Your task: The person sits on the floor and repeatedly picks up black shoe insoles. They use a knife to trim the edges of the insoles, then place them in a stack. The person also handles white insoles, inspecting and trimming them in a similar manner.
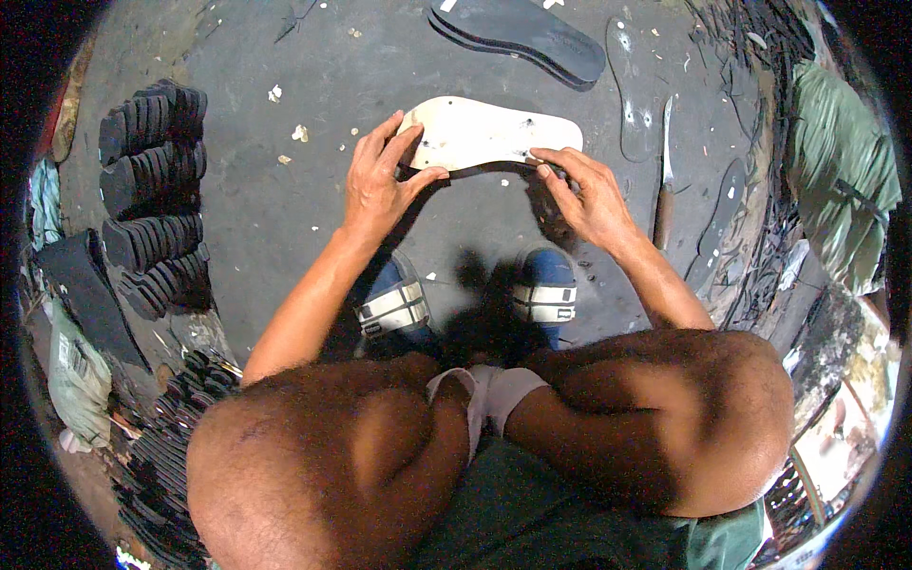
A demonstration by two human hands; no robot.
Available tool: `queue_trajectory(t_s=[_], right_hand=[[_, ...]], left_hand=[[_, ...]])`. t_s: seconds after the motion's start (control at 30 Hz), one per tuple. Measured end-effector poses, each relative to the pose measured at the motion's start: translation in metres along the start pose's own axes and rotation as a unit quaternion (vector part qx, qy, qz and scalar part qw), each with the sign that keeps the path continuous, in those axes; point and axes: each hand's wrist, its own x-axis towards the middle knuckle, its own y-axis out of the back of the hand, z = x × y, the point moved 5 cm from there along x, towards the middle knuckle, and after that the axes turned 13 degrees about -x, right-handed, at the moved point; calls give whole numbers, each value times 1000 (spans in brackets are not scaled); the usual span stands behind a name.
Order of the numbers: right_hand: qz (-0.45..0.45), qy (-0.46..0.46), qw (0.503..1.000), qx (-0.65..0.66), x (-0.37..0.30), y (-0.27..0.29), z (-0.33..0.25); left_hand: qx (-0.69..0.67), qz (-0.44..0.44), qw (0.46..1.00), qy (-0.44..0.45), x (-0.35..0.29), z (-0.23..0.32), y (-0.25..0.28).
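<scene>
A white sole-shaped sheet (484, 131) with a few small holes and dark marks lies across in front of me, above the grey floor. A thin dark layer shows along its near edge; I cannot tell whether it is a second sole or shadow. My left hand (376, 190) grips the left end, fingers over the top and thumb at the near edge. My right hand (597, 199) pinches the near edge close to the right end, thumb and fingers together. A knife (666, 157) with a wooden handle lies to the right of that hand, apart from it.
Black soles (522, 40) lie stacked at the far side. A dark sole-shaped sheet (631, 95) sits beside the knife. Bundles of black soles (152, 176) stand at the left. A green plastic bag (836, 161) and black scraps line the right. My feet wear blue-and-white sandals (545, 296).
</scene>
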Motion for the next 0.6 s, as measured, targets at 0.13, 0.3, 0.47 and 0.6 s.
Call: queue_trajectory(t_s=[0.13,0.3,0.47,0.6], right_hand=[[-6,17,999,44,4,-13,13],[33,28,990,-131,9,-6,6],[71,82,977,-183,9,-8,-9],[74,88,966,-233,13,-17,-10]], left_hand=[[22,-1,1000,-14,0,1,-1],[7,1,1000,5,-1,3,0],[-12,-9,999,32,-3,-2,-1],[-16,-9,999,28,-3,-3,-5]])
